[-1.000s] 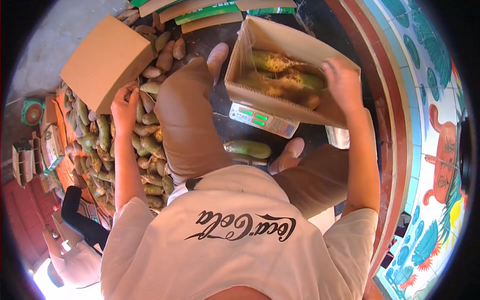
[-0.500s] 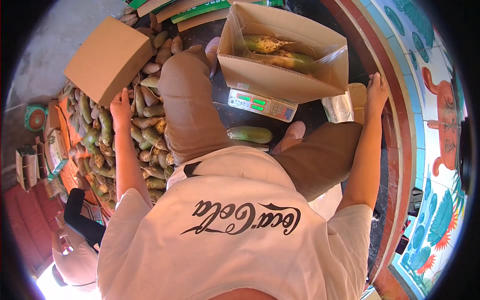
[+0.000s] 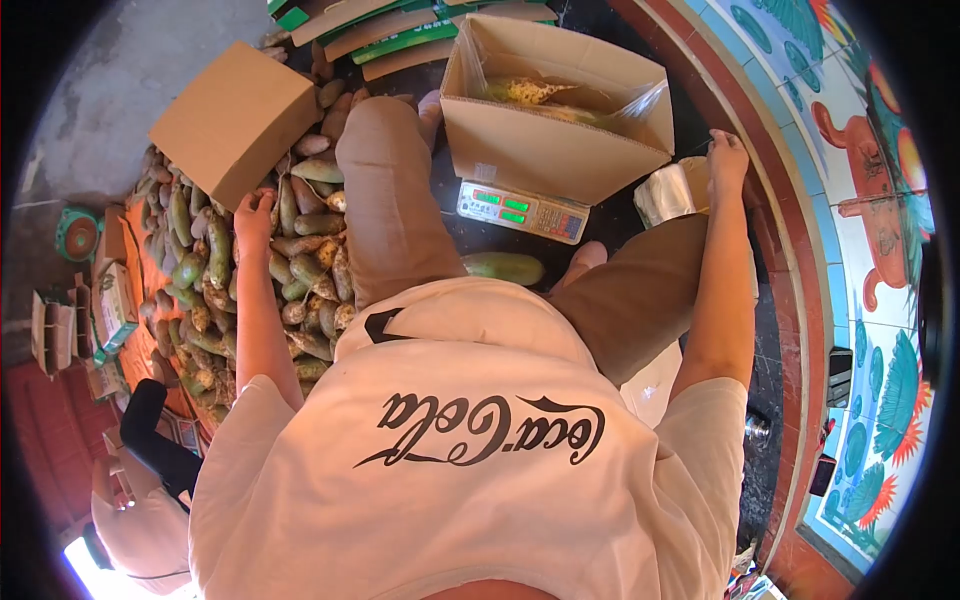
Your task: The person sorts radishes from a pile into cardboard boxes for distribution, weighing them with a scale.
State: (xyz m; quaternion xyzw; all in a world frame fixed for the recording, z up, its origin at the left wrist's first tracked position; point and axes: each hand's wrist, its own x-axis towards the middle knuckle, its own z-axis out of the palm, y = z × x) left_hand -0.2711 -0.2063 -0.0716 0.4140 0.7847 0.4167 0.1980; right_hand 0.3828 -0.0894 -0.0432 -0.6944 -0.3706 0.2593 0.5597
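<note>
My left hand (image 3: pixel 254 212) hovers over the heap of green and brown root vegetables (image 3: pixel 215 250), close to the lower corner of a closed cardboard box (image 3: pixel 236 118). Its fingers are bent and a little apart, with nothing visible in them. My right hand (image 3: pixel 728 160) is raised on the other side, fingers loosely bent and holding nothing that I can see. Between my hands, an open cardboard box (image 3: pixel 555 150) lined with clear plastic contains yellow-green vegetables (image 3: pixel 535 92). It stands on or against a digital scale (image 3: pixel 522 210) with lit green displays.
One long green vegetable (image 3: pixel 503 267) lies between my legs. A clear plastic bundle (image 3: pixel 664 194) is beside my right knee. Flattened cartons (image 3: pixel 400 35) are stacked at the back. A painted tile wall (image 3: pixel 880 230) runs along the right. Another person (image 3: pixel 145 520) is at lower left.
The view has shifted slightly, so the open box and scale appear a little to the left. My right hand appears further left and higher; my left hand appears slightly to the right.
</note>
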